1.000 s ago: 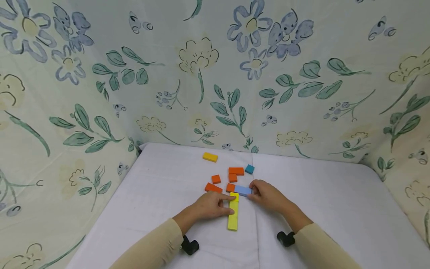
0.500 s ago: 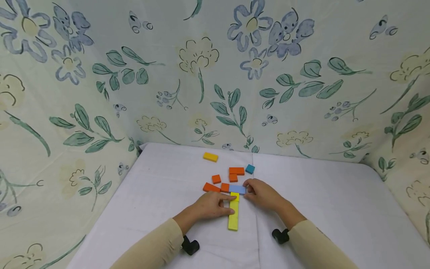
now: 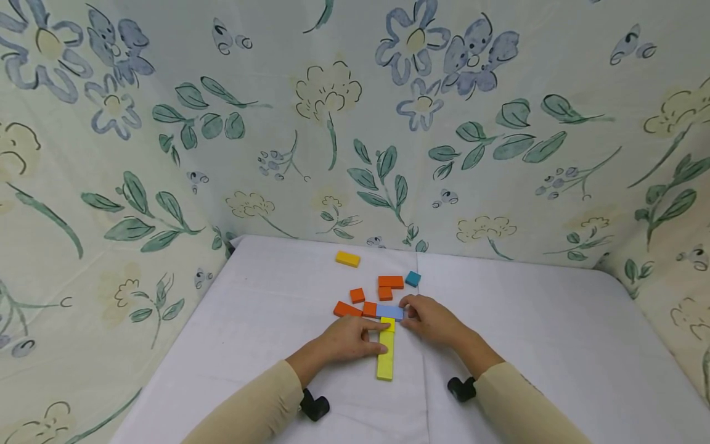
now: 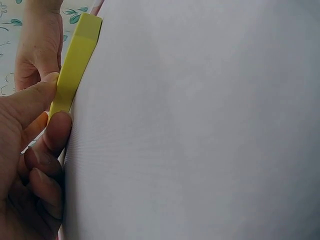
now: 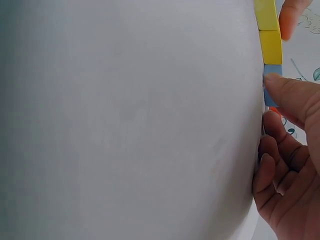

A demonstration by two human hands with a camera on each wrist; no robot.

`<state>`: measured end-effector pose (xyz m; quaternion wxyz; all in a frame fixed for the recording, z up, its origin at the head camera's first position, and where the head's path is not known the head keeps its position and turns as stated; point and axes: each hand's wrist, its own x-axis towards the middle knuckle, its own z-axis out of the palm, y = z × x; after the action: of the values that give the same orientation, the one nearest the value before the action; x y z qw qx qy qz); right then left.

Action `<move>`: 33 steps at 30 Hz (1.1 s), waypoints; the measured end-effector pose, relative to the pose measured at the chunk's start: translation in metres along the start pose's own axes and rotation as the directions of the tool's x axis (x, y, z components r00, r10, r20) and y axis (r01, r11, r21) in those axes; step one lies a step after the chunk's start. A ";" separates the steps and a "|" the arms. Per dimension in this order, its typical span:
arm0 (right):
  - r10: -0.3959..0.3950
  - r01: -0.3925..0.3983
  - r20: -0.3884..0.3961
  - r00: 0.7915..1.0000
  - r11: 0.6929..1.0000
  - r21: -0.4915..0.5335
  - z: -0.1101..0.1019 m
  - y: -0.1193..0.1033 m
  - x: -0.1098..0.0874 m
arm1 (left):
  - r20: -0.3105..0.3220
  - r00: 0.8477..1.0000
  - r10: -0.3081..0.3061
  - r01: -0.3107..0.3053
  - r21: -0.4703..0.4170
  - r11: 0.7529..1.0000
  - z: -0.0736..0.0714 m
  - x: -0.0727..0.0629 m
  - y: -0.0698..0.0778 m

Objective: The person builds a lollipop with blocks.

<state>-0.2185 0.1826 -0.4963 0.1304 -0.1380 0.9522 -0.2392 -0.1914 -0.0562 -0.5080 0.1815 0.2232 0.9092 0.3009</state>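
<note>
At the right hand: one light-blue block, its right end pinched between thumb and fingers. Joined to its left end, one orange cube. Both have slid toward the left-hand side over the past second, the right hand along with them; the cube now lies just beside an orange oblong, itself nudged the same way.

At the left hand: one small yellow block under the extended forefinger; one long yellow block, thumb at its edge. Finger and thumb spread apart, touching rather than gripping; position unchanged. The small yellow block meets the near side of the light-blue block.

Beyond the hands, on the white-covered counter, unmoved: one loose orange piece, one orange bar with a smaller orange block against its near side, one teal cube, and, farthest, one amber block.
</note>
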 end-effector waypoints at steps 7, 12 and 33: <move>0.001 -0.002 0.008 1.000 1.000 0.007 0.000 0.001 0.000 | -0.006 1.000 -0.003 0.003 0.005 1.000 0.001 0.000 0.000; 0.005 -0.005 0.009 1.000 1.000 0.002 0.000 0.001 0.000 | -0.007 1.000 0.003 -0.003 0.009 1.000 0.001 0.001 0.000; 0.035 -0.036 0.012 0.999 0.995 0.095 -0.006 0.008 0.001 | -0.005 1.000 -0.006 0.006 0.015 1.000 0.000 0.001 0.001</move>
<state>-0.2228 0.1915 -0.4956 0.1458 -0.1159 0.9414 -0.2811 -0.1916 -0.0549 -0.5075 0.1785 0.2211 0.9125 0.2943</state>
